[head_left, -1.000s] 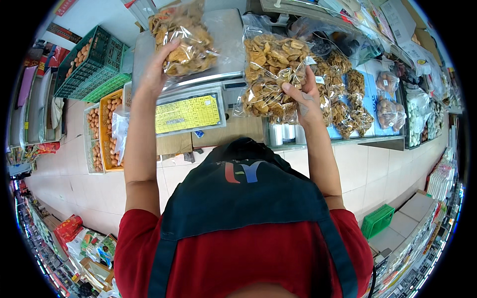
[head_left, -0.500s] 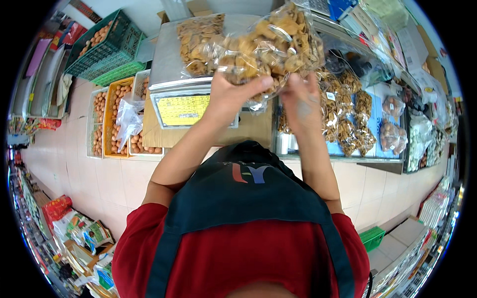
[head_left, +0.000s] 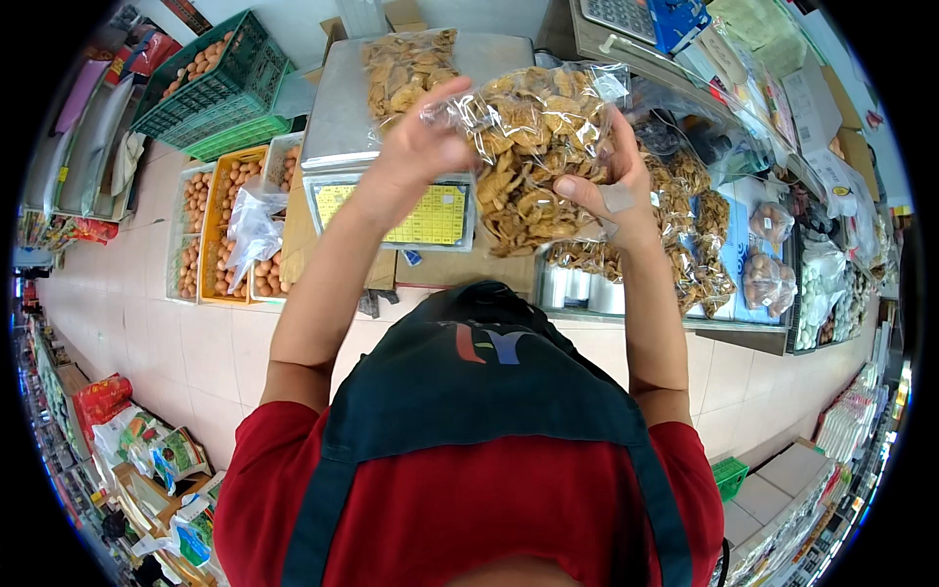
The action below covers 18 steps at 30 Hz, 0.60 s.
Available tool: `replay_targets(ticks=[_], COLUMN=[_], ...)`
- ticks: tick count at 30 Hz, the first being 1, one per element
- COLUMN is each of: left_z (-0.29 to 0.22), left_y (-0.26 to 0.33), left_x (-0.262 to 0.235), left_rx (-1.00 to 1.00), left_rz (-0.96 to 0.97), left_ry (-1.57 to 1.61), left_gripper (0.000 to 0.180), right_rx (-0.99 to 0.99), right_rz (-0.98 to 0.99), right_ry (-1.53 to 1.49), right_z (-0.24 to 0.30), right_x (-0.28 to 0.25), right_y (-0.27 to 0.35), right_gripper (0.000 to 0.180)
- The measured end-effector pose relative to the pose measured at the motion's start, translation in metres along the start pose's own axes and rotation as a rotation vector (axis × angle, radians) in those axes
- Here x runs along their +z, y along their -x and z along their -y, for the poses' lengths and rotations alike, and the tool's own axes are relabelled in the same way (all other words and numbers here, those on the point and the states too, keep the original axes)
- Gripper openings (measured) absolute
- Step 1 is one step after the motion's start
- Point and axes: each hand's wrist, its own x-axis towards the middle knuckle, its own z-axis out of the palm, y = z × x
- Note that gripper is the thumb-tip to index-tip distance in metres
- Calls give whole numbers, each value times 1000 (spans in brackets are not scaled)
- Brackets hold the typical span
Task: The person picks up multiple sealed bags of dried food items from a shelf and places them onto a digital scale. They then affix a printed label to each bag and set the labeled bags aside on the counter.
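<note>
A grey metal platform [head_left: 337, 112] fills the upper centre of the frame, with a clear bag of dried brown pieces [head_left: 406, 73] lying on it. Right of centre, a bench [head_left: 611, 316] bears a blue sheet [head_left: 740, 220], with more clear bags [head_left: 706, 235] and two bags of round items [head_left: 768, 284] on it. A shelf [head_left: 626, 51] at upper right carries a grey calculator [head_left: 621, 17].

a whitish plastic bag [head_left: 256, 223] lies over brown eggs [head_left: 238, 179] in a yellow crate [head_left: 207, 233].
</note>
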Motion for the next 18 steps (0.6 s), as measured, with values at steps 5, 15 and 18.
replay_targets(ticks=[5,15,18], left_z=[13,25,26], left_y=[3,9,10], left_x=[49,55,58], left_rx=[27,77,134], left_rz=[-164,-246,-228], left_ry=[-119,-295,-375], left_gripper=[57,50,52], right_rx=[-263,51,94], right_rz=[-130,-189,-235], right_ry=[270,-353,-331], right_z=[-13,16,13], right_x=[12,56,56], right_y=[7,43,40], right_gripper=[106,13,16])
